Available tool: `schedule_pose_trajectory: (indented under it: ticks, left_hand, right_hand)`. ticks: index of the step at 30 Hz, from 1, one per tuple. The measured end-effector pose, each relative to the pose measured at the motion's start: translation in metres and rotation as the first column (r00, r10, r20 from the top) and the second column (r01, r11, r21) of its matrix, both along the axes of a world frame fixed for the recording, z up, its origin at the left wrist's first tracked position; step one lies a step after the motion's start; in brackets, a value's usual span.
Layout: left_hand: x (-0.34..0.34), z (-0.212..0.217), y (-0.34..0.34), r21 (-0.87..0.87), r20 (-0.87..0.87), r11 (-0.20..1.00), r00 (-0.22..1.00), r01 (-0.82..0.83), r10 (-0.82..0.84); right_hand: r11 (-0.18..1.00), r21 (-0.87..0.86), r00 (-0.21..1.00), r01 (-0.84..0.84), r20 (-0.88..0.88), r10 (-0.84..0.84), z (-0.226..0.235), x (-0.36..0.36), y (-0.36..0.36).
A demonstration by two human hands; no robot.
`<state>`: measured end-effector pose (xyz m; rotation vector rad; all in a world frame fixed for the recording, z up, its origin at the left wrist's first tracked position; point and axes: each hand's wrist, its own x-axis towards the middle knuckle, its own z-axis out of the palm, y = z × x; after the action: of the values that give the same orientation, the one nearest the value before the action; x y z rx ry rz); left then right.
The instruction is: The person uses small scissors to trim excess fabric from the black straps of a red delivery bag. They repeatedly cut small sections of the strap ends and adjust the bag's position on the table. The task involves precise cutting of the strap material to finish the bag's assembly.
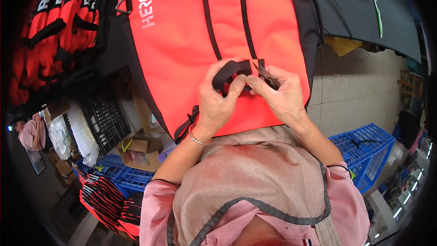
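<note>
Strap, black, is lying looped on the red bag, just above the person's lap. Left hand is pinching the loop between thumb and fingers, closed on it. Right hand is clamping small dark snips at the strap's end. More red bags are stacked at left; blue crates are sitting at lower right.
</note>
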<state>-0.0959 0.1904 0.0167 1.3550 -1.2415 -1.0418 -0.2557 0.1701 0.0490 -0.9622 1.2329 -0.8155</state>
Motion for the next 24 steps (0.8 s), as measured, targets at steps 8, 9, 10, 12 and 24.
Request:
schedule_pose_trajectory:
  ticks: [8, 9, 10, 12, 24]
  left_hand:
    - [0.017, 0.017, -0.014, -0.061, 0.087, 0.992, 0.99, 0.114, -0.109]
    - [0.017, 0.014, -0.016, -0.129, 0.156, 0.983, 0.981, 0.134, -0.113]
    - [0.017, 0.015, -0.017, -0.12, 0.162, 0.985, 0.981, 0.125, -0.105]
    - [0.015, 0.017, -0.018, -0.1, 0.174, 0.989, 0.981, 0.107, -0.088]
    - [-0.002, -0.009, -0.027, 0.138, -0.061, 0.988, 0.996, -0.064, 0.073]
  right_hand:
    - [0.983, -0.095, 0.983, -0.156, 0.088, 0.164, 0.005, -0.005, -0.002]
    - [0.98, -0.095, 0.98, -0.176, 0.075, 0.184, 0.004, -0.007, -0.003]
    - [0.976, -0.096, 0.978, -0.195, 0.06, 0.201, 0.002, -0.008, -0.004]
    - [0.971, -0.117, 0.976, -0.208, 0.032, 0.213, 0.001, -0.008, -0.004]
    - [0.784, -0.576, 0.924, -0.23, -0.381, -0.009, -0.033, -0.009, -0.008]
